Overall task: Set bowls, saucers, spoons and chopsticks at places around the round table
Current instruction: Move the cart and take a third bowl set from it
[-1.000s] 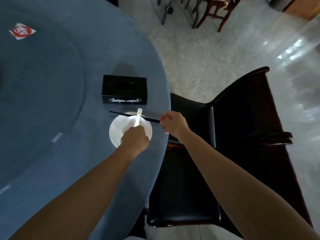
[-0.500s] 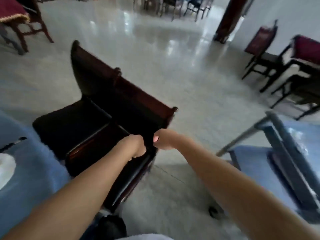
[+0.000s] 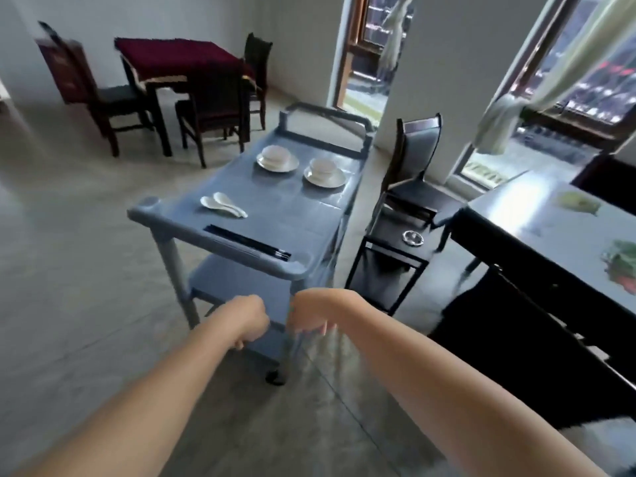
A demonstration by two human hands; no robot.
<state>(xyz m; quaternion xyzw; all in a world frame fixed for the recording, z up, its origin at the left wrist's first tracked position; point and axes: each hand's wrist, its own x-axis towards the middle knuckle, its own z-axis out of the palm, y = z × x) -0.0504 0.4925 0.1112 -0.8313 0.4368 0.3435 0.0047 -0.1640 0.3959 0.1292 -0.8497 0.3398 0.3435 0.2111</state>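
Room: grey tiled floor [image 3: 86, 304], dark chairs [image 3: 213, 115] beyond the cart [image 3: 165, 218].
Cart top: two bowls [image 3: 277, 153] on saucers [image 3: 292, 165], far end.
Chopsticks [image 3: 247, 243]: along cart's near rim, long axis left-right.
Spoons [image 3: 223, 204]: just behind chopsticks, handles pointing right.
My left hand [image 3: 253, 321]: fisted, empty, near side of cart.
My right hand [image 3: 309, 315]: loosely curled, empty.

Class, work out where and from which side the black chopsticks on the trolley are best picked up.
Probably best: a pinch grip across the middle of the chopsticks, from above, at the near side of the trolley. They lie flat, bundled along that near rim.
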